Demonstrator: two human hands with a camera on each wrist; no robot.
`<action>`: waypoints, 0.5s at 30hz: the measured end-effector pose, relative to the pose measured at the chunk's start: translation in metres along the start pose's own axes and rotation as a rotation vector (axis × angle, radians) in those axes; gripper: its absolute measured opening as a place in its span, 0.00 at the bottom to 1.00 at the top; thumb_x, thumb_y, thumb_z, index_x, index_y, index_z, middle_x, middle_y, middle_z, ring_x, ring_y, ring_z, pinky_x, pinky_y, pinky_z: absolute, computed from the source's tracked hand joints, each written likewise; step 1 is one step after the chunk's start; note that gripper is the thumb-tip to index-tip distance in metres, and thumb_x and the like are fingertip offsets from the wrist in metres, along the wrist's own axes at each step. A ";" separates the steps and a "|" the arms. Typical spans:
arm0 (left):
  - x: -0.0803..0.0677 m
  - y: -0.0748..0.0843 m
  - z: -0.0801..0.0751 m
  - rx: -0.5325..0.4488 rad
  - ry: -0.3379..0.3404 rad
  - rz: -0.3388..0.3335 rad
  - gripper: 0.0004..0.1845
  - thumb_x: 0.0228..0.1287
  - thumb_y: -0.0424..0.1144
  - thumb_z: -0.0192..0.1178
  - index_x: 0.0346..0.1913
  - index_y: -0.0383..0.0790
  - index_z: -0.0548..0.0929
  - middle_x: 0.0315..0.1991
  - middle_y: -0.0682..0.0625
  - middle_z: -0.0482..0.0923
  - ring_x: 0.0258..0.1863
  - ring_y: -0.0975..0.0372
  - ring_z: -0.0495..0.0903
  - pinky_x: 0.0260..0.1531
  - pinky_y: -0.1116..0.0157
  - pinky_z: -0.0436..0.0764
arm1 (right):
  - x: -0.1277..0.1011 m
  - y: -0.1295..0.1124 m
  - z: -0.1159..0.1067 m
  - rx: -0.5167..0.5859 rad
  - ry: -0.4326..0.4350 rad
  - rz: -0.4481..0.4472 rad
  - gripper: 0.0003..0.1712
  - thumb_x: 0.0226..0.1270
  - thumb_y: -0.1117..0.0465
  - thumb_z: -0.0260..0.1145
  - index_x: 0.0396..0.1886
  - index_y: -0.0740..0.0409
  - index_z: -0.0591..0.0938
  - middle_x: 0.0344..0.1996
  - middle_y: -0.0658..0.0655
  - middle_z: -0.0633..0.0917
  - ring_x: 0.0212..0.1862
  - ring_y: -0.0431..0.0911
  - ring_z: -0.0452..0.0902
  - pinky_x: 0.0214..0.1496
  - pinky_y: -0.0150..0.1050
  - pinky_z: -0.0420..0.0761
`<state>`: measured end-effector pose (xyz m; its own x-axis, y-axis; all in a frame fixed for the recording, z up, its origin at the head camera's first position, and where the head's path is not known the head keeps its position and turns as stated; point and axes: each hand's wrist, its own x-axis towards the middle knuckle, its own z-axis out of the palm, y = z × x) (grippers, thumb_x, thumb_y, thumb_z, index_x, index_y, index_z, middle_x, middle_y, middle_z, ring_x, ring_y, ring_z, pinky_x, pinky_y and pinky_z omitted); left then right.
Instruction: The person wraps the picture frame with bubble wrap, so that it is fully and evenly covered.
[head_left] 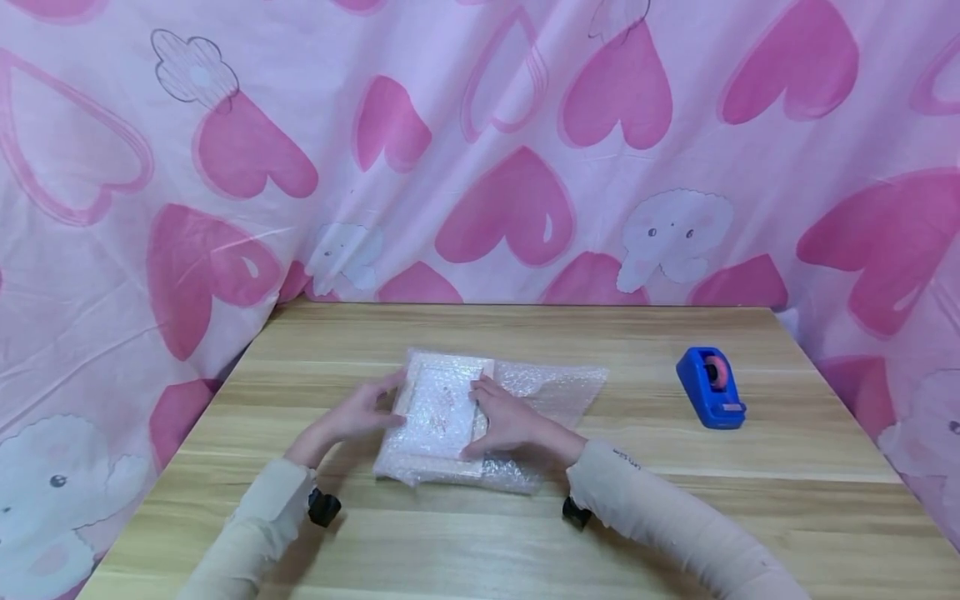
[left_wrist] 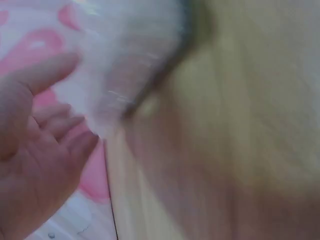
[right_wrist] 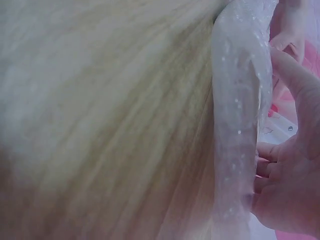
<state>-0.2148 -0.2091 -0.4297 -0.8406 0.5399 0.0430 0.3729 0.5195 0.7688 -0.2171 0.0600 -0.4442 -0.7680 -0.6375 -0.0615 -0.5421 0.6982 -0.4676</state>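
A pale picture frame (head_left: 441, 408) lies flat on the table under clear bubble wrap (head_left: 551, 387), which spreads out past its right side. My left hand (head_left: 362, 410) is at the frame's left edge, thumb and fingers spread; in the left wrist view its fingers (left_wrist: 57, 125) are loosely bent beside the wrapped edge. From the right, my right hand (head_left: 510, 421) rests on the wrapped frame with thumb and fingertips apart. The right wrist view has that hand's fingers (right_wrist: 265, 167) against the bubble wrap (right_wrist: 237, 125).
A blue tape dispenser (head_left: 708, 392) with a pink roll stands at the right on the wood-grain table (head_left: 465, 550). Behind and along the sides hangs a pink cloth (head_left: 480, 125) printed with hearts. Each wrist carries a small black camera (head_left: 322, 507).
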 end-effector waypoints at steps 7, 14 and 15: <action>-0.001 -0.006 0.010 0.040 -0.092 0.033 0.33 0.60 0.35 0.57 0.63 0.22 0.57 0.67 0.32 0.46 0.67 0.41 0.39 0.64 0.48 0.44 | -0.001 -0.001 -0.001 0.007 -0.011 -0.021 0.58 0.38 0.34 0.70 0.63 0.66 0.63 0.68 0.63 0.55 0.70 0.54 0.42 0.69 0.47 0.50; 0.004 -0.004 0.016 0.101 -0.066 0.032 0.34 0.59 0.36 0.59 0.63 0.23 0.58 0.68 0.34 0.46 0.67 0.41 0.38 0.64 0.47 0.43 | 0.001 0.006 -0.003 0.021 -0.022 -0.047 0.59 0.38 0.33 0.69 0.64 0.66 0.62 0.68 0.64 0.54 0.70 0.55 0.41 0.69 0.48 0.49; 0.006 -0.004 0.016 0.114 -0.061 0.031 0.34 0.59 0.36 0.59 0.63 0.23 0.58 0.68 0.34 0.46 0.68 0.42 0.38 0.64 0.47 0.43 | 0.002 0.008 -0.004 0.019 -0.023 -0.051 0.59 0.39 0.33 0.69 0.64 0.66 0.61 0.68 0.64 0.54 0.70 0.55 0.41 0.69 0.48 0.50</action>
<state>-0.2150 -0.1974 -0.4424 -0.8037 0.5946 0.0239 0.4437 0.5720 0.6899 -0.2239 0.0656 -0.4447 -0.7316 -0.6794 -0.0570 -0.5737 0.6586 -0.4869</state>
